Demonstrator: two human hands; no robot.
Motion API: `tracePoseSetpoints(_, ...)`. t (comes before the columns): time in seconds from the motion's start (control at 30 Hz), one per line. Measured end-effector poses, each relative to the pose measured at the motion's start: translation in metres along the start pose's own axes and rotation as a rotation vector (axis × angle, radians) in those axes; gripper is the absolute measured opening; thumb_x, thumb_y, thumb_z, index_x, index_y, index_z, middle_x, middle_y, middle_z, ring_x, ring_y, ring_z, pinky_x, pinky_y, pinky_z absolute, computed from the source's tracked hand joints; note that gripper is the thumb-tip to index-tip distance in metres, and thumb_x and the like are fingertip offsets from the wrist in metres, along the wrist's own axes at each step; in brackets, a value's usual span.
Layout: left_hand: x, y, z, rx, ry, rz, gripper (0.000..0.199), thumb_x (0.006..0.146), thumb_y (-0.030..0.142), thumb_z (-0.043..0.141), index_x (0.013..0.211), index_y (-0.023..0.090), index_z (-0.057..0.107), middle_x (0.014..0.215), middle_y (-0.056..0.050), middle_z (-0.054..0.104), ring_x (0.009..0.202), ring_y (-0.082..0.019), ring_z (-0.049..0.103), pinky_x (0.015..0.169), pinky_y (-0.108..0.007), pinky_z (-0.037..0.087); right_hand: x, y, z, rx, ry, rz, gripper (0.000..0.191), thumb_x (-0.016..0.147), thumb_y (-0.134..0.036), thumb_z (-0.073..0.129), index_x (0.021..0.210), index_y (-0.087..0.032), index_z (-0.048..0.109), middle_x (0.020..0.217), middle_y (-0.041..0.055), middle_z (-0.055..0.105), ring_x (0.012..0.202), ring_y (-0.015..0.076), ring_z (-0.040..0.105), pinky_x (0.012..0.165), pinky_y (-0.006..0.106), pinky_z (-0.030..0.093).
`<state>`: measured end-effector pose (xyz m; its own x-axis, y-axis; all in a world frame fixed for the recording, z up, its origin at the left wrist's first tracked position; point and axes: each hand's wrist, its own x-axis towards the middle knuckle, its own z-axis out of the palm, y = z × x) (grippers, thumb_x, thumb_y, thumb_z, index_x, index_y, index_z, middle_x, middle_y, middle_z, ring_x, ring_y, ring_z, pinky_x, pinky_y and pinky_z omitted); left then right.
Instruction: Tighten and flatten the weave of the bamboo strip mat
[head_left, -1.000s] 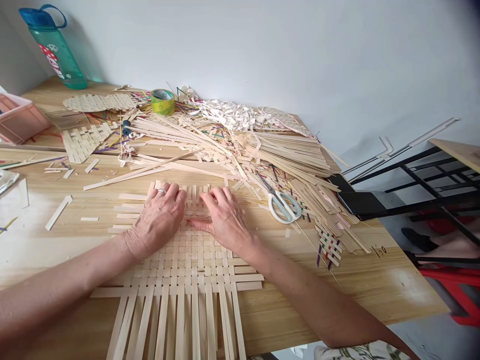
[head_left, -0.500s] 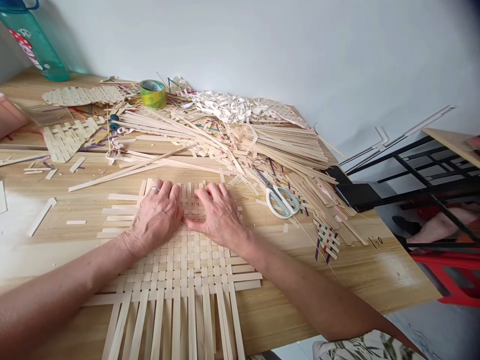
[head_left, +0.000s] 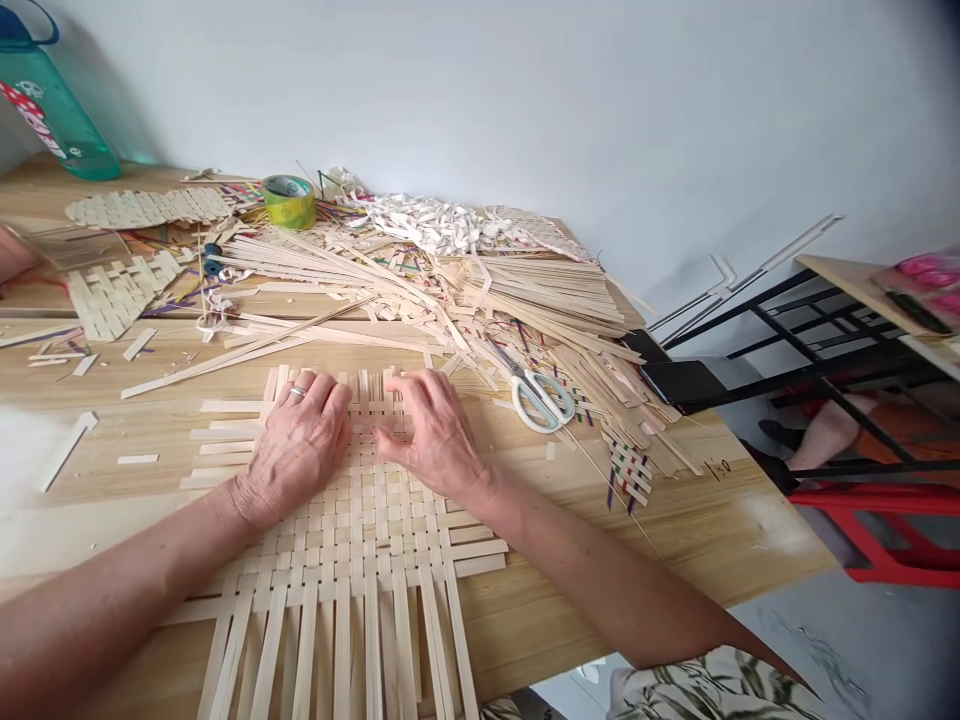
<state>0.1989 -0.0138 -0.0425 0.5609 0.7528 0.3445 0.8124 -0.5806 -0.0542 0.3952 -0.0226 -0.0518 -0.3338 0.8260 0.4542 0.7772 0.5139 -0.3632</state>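
A pale woven mat of flat strips (head_left: pixel 352 540) lies on the wooden table, its long loose ends fanned out toward me. On its upper left part rests my left hand (head_left: pixel 300 435), wearing a ring, with its fingers bent together over the weave; what they hold, if anything, is hidden. My right hand (head_left: pixel 435 430) touches the upper right part, thumb and index finger apart with a gap between them. Short vertical strip ends (head_left: pixel 367 388) stick out at the mat's far edge between the hands.
White-handled scissors (head_left: pixel 544 400) lie right of the mat. Behind are loose strips (head_left: pixel 555 290), yellow-green tape (head_left: pixel 289 202), small woven pieces (head_left: pixel 124 292) and a teal bottle (head_left: pixel 56 110). A black rack (head_left: pixel 825 370) stands at right, with a person's leg behind it.
The view has shifted, so the table's things sit slightly farther left. My right thumb has moved away from my left hand, and the gap between the hands is wider.
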Motion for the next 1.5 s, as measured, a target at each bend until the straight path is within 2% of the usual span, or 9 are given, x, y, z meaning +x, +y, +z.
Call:
tracePoseSetpoints(0.07,-0.001,-0.001,-0.002,-0.029,-0.046,0.046,0.015,0.092,0.009,0.044,0.094,0.015,0.057,0.095,-0.013,0.061,0.090,-0.029,0.052,0.084,-0.043,0.049,-0.004,0.006,-0.007,-0.059,0.022,0.027,0.029,0.083,-0.031,0.062,0.107,-0.017,0.055,0.105,0.0097,0.060,0.099,0.0248,0.052,0.090,0.039,0.042)
tracePoseSetpoints(0.23,0.003,-0.003,-0.007,-0.071,-0.181,0.069,0.021,0.094,0.006,0.040,0.101,0.014,0.059,0.108,-0.016,0.061,0.099,-0.031,0.052,0.085,-0.045,0.048,-0.010,0.020,-0.017,-0.250,-0.070,0.136,0.038,0.080,-0.048,0.068,0.098,-0.017,0.055,0.097,0.0098,0.060,0.094,0.0275,0.051,0.084,0.040,0.040)
tracePoseSetpoints(0.4,0.019,0.004,-0.018,-0.045,-0.278,0.061,0.032,0.079,-0.009,0.042,0.091,0.015,0.059,0.096,-0.013,0.059,0.090,-0.029,0.055,0.072,-0.039,0.046,-0.009,0.019,-0.013,-0.289,-0.082,0.099,0.037,0.082,-0.052,0.066,0.091,-0.018,0.055,0.094,0.0084,0.059,0.092,0.0260,0.050,0.081,0.038,0.038)
tracePoseSetpoints(0.47,0.026,0.012,-0.019,-0.015,-0.309,0.050,0.029,0.079,-0.007,0.043,0.091,0.014,0.059,0.093,-0.012,0.058,0.086,-0.028,0.055,0.070,-0.037,0.044,-0.008,0.018,-0.011,-0.277,-0.081,0.096,0.037,0.082,-0.052,0.066,0.091,-0.018,0.055,0.095,0.0079,0.059,0.093,0.0255,0.051,0.081,0.038,0.038)
tracePoseSetpoints(0.6,0.031,0.027,-0.007,0.047,-0.227,-0.002,0.021,0.088,0.004,0.043,0.098,0.012,0.060,0.094,-0.014,0.060,0.088,-0.031,0.056,0.072,-0.041,0.045,-0.008,0.018,-0.012,-0.261,-0.090,0.098,0.035,0.082,-0.050,0.067,0.092,-0.018,0.056,0.094,0.0072,0.060,0.093,0.0251,0.051,0.082,0.038,0.038)
tracePoseSetpoints(0.7,0.027,0.030,0.006,0.060,-0.111,-0.030,0.017,0.090,0.009,0.043,0.095,0.013,0.059,0.093,-0.014,0.061,0.088,-0.031,0.056,0.075,-0.043,0.045,-0.007,0.018,-0.012,-0.257,-0.090,0.103,0.035,0.081,-0.049,0.067,0.092,-0.018,0.056,0.094,0.0076,0.060,0.093,0.0258,0.051,0.080,0.038,0.039)
tracePoseSetpoints(0.77,0.025,0.028,0.011,0.067,-0.083,-0.022,0.017,0.090,0.010,0.043,0.093,0.013,0.059,0.091,-0.014,0.061,0.087,-0.031,0.056,0.075,-0.043,0.045,-0.007,0.017,-0.012,-0.245,-0.093,0.103,0.033,0.081,-0.048,0.067,0.091,-0.018,0.056,0.094,0.0079,0.060,0.094,0.0260,0.050,0.080,0.038,0.039)
tracePoseSetpoints(0.97,0.026,0.029,0.009,0.068,-0.112,-0.011,0.016,0.089,0.009,0.043,0.091,0.014,0.059,0.088,-0.013,0.062,0.085,-0.031,0.056,0.074,-0.042,0.042,-0.008,0.016,-0.011,-0.217,-0.092,0.146,0.036,0.078,-0.047,0.068,0.092,-0.017,0.055,0.095,0.0085,0.061,0.092,0.0254,0.051,0.082,0.037,0.040)
tracePoseSetpoints(1.5,0.028,0.032,0.008,0.059,-0.151,-0.034,0.020,0.090,0.005,0.041,0.091,0.014,0.059,0.088,-0.013,0.062,0.085,-0.031,0.056,0.073,-0.041,0.037,-0.008,0.018,-0.011,-0.282,-0.146,0.069,0.032,0.083,-0.049,0.063,0.089,-0.018,0.055,0.092,0.0080,0.057,0.091,0.0251,0.047,0.079,0.038,0.039)
